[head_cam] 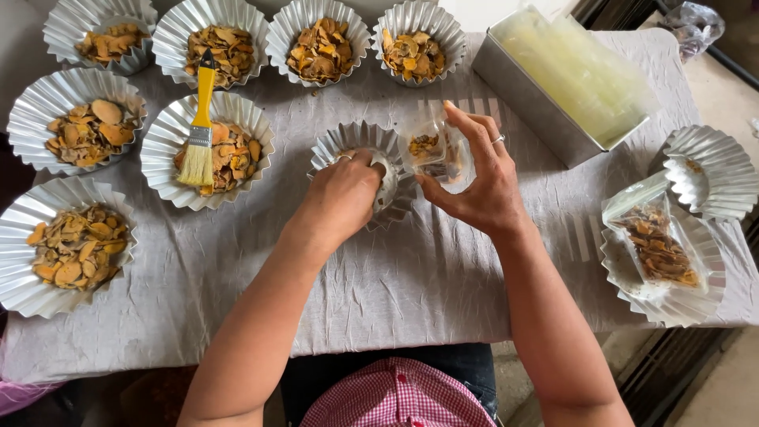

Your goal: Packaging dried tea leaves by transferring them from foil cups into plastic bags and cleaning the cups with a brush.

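My left hand (341, 194) reaches into a fluted silver foil tray (360, 138) in the middle of the table, fingers curled inside it; what they hold is hidden. My right hand (474, 178) grips a small clear plastic bag (431, 146) just right of that tray, with a few orange-brown dried slices inside. A ring is on one finger of each hand.
Several foil trays of dried yellow-brown slices (79, 245) fill the left and back. A yellow-handled brush (199, 130) lies across one tray. A metal box of clear bags (553, 79) stands back right. A filled bag (656, 245) lies on stacked trays at right.
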